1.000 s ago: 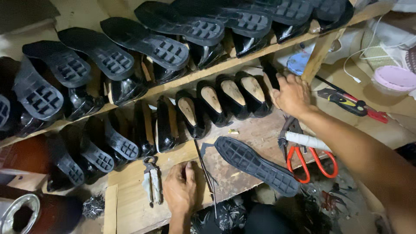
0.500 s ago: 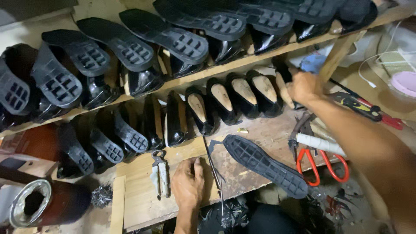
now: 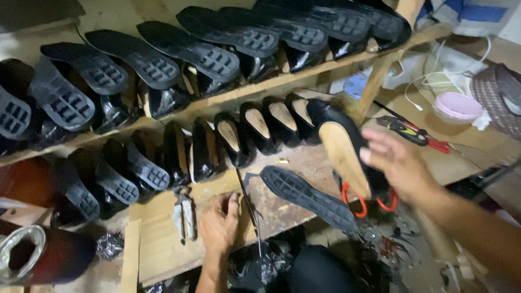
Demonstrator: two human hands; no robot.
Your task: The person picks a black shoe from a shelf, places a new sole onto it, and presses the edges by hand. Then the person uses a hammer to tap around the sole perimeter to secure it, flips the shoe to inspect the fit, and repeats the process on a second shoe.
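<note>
Since half a second ago I see that my right hand (image 3: 399, 165) has come off the row on the lower shelf and now carries a black shoe (image 3: 347, 149) out in front of it, tan underside up; the hand has swung toward the middle of the view, over the red-handled scissors (image 3: 361, 202). My left hand (image 3: 220, 222) has hardly shifted.

The desk (image 3: 163, 244) is a rough bench of bare wooden planks, scuffed and cluttered. Behind it, a slanted wooden shelf (image 3: 260, 87) holds a rank of black shoes with treaded soles facing me, and a lower row stands below it. A loose black sole (image 3: 306, 196) lies tread-up on the desk between my two hands. Metal pliers (image 3: 184, 214) lie just to the left of the left hand. A pink lid (image 3: 458, 106) and a red-and-black tool (image 3: 415, 130) sit off to the right.

The shoe lies against the right hand's fingers (image 3: 380, 142), which are motion-blurred; they look spread along its far side, though I cannot tell how firmly they close. The left hand's fingers rest flat and together on the desk, holding nothing.
</note>
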